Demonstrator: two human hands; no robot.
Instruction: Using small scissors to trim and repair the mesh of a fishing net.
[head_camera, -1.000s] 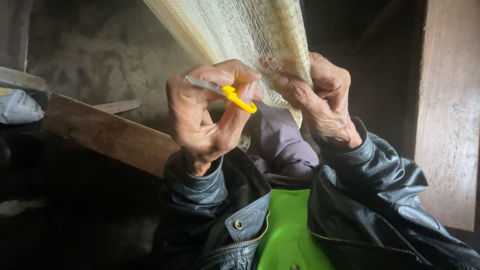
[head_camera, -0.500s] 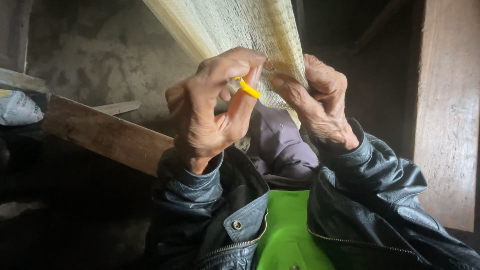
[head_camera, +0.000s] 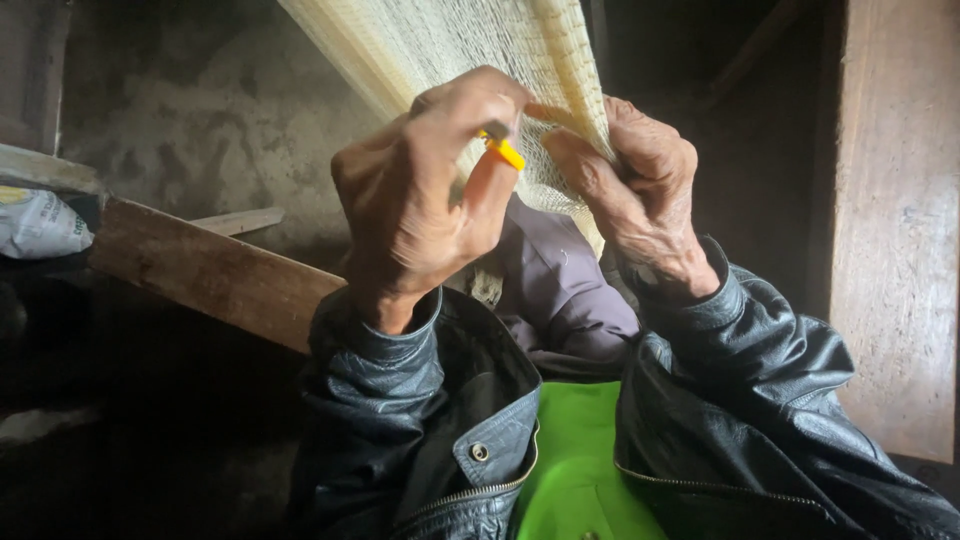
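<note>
Cream mesh net (head_camera: 440, 50) | left hand (head_camera: 425, 205) pinches yellow tool (head_camera: 503, 152) | right hand (head_camera: 640, 195) grips net

You sat in a dim room: a rough grey plaster wall (head_camera: 200, 120) stood behind, a wooden plank (head_camera: 210, 270) slanted left, a pale wooden post (head_camera: 895, 230) rose right.

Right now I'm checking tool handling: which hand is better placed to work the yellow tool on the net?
Left. The left hand already pinches the yellow tool against the net; the right hand grips the net's edge.
</note>
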